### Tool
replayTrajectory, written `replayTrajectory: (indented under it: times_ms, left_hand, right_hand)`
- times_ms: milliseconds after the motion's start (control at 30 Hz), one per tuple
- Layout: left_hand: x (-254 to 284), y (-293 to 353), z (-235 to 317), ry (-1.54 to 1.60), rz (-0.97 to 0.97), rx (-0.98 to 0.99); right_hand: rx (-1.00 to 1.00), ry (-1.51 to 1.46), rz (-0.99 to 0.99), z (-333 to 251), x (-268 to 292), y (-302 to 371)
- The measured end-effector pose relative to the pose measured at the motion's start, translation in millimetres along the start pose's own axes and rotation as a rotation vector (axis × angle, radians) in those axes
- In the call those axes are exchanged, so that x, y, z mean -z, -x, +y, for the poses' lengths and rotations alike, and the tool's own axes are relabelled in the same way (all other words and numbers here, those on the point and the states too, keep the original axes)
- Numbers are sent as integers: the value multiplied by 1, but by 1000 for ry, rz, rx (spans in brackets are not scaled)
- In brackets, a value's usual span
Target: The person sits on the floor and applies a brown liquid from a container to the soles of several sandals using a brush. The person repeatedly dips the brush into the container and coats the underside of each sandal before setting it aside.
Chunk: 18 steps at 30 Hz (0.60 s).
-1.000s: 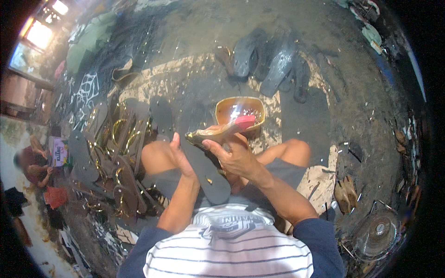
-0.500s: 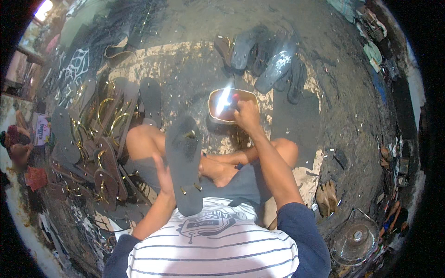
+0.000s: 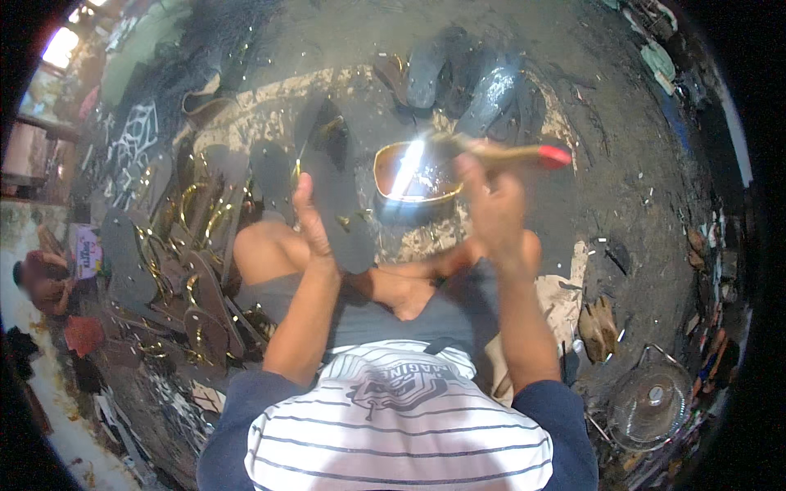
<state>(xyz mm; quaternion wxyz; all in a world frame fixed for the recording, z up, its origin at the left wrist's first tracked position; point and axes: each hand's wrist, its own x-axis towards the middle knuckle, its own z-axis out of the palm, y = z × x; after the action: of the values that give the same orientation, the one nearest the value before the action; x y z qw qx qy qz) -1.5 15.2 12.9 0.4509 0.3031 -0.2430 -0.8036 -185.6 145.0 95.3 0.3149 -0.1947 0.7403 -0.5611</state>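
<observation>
I sit cross-legged on a dirty floor. My left hand [image 3: 309,219] holds a dark flat sandal sole [image 3: 340,209] upright in front of my left knee. My right hand [image 3: 490,196] grips a brush with a wooden handle and a red end [image 3: 524,153], raised just right of a round tin [image 3: 413,176] with a yellowish rim and a shiny glare inside. The brush's bristle end lies over the tin's right edge, partly blurred.
Several dark soles and straps with gold trim [image 3: 176,254] lie in a heap to my left. More dark sandals [image 3: 471,78] rest beyond the tin. A round wire-covered fan [image 3: 651,405] sits at lower right. Another person [image 3: 45,282] crouches at the far left.
My left hand has lifted the sole from lying flat over my lap to upright. My right hand has drawn the brush up out of the tin and to the right.
</observation>
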Motion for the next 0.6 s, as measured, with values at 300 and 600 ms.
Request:
replayTrajectory:
  times_ms: [300,600]
  left_hand:
    - [-39,1,17,267,-196,128]
    - [-43,6,0,395,-318,343]
  right_hand:
    - [849,123,-204,49,-66,19]
    - [648,-373,-471,22,-67,-26]
